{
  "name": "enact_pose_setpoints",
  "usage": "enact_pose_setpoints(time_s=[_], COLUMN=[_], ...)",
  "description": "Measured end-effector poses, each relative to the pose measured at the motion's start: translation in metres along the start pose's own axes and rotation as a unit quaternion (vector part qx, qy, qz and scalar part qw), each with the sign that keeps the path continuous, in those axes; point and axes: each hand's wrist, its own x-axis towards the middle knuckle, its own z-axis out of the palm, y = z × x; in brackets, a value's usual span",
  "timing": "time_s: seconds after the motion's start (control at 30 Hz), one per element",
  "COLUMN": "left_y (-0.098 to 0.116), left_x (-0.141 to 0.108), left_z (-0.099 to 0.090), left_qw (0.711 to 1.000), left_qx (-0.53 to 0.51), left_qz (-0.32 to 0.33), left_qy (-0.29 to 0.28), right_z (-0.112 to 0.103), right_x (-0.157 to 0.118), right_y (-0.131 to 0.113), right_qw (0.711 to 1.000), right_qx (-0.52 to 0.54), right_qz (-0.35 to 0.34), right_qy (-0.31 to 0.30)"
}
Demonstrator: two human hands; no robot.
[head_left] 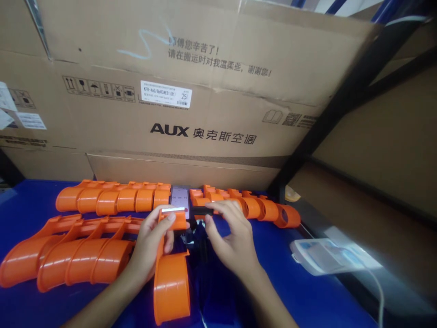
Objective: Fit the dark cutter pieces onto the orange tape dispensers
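Observation:
My left hand is closed on an orange plastic part, whose wide curved end hangs down toward me. Along the top of this part runs a white toothed strip. Just to the right, my right hand pinches a short black piece between thumb and fingers, its left end close to the strip. Below and between the hands lie small dark and metallic items, too blurred to make out. Behind them a phone showing a timer leans at the back.
Rows of orange parts stand at the back left, front left and back right of the blue surface. A clear plastic case and white cable sit right. Cardboard boxes and a black frame rise behind.

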Motion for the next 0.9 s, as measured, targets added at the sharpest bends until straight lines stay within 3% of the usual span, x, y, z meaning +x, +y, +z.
enact_pose_setpoints(time_s=[0.1, 0.3, 0.47, 0.9], left_y=[0.0, -0.001, 0.001, -0.005], left_x=[-0.003, -0.006, -0.006, -0.005], left_z=[0.001, 0.002, 0.003, -0.002], left_qw=[1.0, 1.0, 1.0, 0.999], left_qx=[0.001, 0.009, 0.004, 0.029], left_qz=[0.003, 0.003, 0.001, 0.001], left_qy=[-0.001, -0.001, -0.004, -0.016], right_z=[-0.002, 0.003, 0.004, 0.004], right_x=[0.002, 0.001, -0.001, -0.003], right_y=[0.004, 0.009, 0.009, 0.013], right_qw=[0.999, 0.99, 0.977, 0.966], right_qx=[-0.015, -0.025, -0.029, -0.089], right_qz=[0.033, 0.058, 0.036, 0.03], right_qy=[-0.008, -0.124, -0.209, -0.24])
